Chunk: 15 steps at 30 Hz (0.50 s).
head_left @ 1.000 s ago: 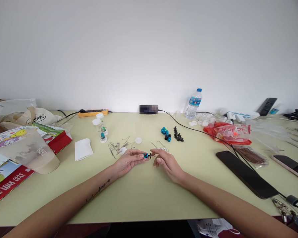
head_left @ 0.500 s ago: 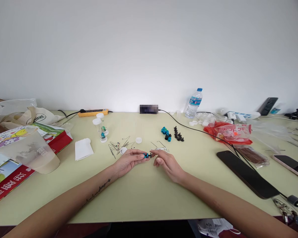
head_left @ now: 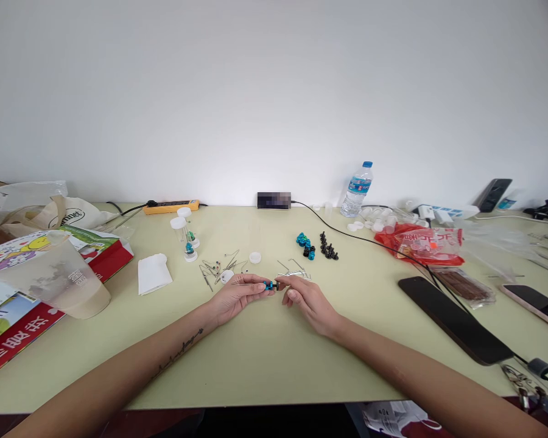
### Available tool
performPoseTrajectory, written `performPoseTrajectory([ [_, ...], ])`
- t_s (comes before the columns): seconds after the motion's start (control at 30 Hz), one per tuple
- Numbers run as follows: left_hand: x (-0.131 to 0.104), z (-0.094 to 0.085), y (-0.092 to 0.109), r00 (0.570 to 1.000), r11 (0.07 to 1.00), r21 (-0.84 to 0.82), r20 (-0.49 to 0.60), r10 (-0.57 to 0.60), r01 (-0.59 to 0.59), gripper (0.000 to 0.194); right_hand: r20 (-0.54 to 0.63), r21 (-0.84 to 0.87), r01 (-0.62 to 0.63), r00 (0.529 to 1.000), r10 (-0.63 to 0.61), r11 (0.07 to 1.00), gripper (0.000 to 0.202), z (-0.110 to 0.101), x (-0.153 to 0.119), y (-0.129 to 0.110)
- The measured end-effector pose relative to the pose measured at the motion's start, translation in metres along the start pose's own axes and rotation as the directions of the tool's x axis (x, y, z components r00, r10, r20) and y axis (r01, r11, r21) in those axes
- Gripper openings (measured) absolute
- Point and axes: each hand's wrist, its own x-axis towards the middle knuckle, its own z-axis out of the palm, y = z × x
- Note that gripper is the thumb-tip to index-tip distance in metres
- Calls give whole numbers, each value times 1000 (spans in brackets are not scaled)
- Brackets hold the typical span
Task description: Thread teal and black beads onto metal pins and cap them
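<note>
My left hand pinches a small blue piece between thumb and fingertips. A black screw-like part sticks out of its right end. My right hand is loosely curled, thumb apart from the index finger. That index fingertip is at the black end and seems to touch it, with nothing gripped. Beyond my left hand lie metal pins and wires and a white round cap. Bent metal pieces lie behind my right hand. Farther back are blue pieces and black screw-like parts.
Clear tubes with white caps stand at left, near a folded white tissue and a plastic cup. A phone leans on the wall. At right are a water bottle, a red bag and a dark phone.
My right index finger has shifted very slightly at the black end of the piece. My left hand keeps its pinch, and the things on the table stay put.
</note>
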Motion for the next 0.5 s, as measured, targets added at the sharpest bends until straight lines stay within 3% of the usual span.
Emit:
performPoseTrajectory([
  [0.5, -1, 1, 1, 1000, 1000, -8, -7, -4, 4, 23, 15, -28, -2, 1000, 2, 1000, 43, 0, 1, 0],
])
